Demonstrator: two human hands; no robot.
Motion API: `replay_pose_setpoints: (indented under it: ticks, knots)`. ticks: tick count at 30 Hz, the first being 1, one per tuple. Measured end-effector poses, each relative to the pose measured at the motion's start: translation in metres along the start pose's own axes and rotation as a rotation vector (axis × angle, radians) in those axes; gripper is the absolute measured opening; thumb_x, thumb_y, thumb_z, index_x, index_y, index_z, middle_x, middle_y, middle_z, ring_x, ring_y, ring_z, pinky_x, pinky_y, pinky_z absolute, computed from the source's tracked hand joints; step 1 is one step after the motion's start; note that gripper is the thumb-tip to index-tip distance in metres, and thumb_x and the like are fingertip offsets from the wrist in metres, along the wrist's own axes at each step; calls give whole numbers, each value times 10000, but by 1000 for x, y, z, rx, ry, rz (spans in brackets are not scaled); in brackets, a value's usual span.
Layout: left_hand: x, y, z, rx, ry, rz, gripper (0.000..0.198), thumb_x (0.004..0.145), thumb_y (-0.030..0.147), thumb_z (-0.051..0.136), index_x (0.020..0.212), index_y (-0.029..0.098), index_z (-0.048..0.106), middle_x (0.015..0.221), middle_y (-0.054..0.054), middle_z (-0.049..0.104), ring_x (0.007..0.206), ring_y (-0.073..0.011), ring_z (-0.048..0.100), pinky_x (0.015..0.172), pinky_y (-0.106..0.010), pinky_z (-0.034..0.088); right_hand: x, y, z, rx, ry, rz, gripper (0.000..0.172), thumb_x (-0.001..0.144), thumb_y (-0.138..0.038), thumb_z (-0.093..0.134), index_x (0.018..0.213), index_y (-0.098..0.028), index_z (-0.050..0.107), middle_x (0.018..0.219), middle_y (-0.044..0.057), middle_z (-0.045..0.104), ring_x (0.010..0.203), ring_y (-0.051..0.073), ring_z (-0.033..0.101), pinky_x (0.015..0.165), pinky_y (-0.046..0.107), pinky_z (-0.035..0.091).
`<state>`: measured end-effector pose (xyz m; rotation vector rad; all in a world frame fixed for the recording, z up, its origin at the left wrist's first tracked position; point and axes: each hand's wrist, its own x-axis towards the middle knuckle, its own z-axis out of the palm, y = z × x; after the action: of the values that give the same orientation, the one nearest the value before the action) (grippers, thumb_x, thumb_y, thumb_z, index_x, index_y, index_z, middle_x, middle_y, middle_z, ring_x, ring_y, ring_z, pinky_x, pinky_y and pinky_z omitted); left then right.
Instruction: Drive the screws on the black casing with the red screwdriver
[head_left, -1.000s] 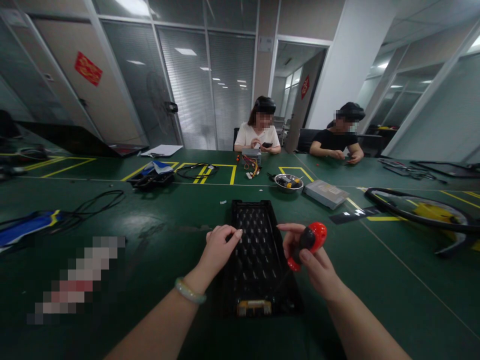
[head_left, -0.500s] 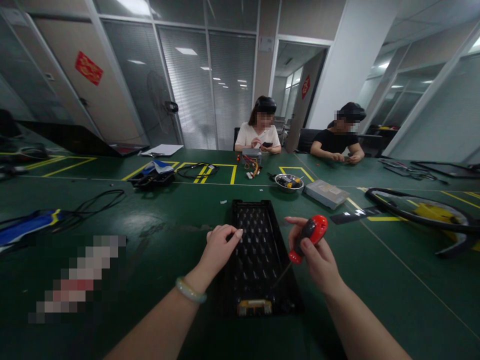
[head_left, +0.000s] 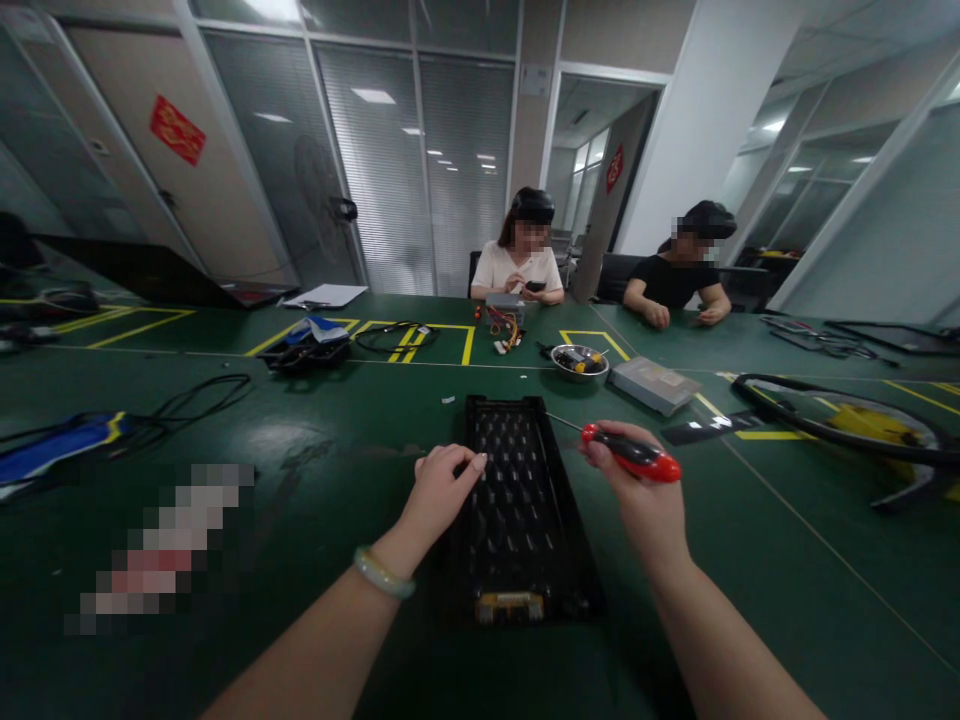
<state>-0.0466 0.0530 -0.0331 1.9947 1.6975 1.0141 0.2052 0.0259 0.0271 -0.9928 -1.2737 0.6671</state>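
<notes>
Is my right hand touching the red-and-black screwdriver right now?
Touching. The head view shows the fingers of the right hand wrapped against the handle of the red-and-black screwdriver.

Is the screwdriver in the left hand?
No, the right hand holds the red-and-black screwdriver, while the left hand is at the black panel's left edge.

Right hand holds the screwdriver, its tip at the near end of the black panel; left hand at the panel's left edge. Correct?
Not quite: the head view shows the tip of the screwdriver by the far right corner of the black panel, not its near end. The right hand does hold it, and the left hand is at the panel's left edge.
</notes>
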Motion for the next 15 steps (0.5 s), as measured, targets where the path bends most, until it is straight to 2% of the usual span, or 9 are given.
replay_pose_setpoints:
  ticks: [2,5,15]
  knots:
    - [0,0,0,2,1,-2,363,947,502,465,799,238,664,929,-4,702,978,-245,589,906,-417,354,-3,2,3,-112,-84,-55,295,786,-325,760,1053,-225,686,1084,61,711,1008,222,662,945,423,512]
    - [-1,1,-1,2,4,2,364,951,500,459,800,237,661,925,-3,701,976,-245,590,911,-422,353,-8,5,8,-149,-177,-64,274,815,-322,725,1074,-243,687,1118,50,710,1027,212,654,965,411,503]
    - [-1,2,-2,4,-2,8,376,952,508,448,796,240,662,920,-7,702,969,-246,590,908,-422,358,-7,10,7,-212,-228,-74,279,846,-311,679,1116,-245,666,1151,50,700,1036,212,656,956,395,506]
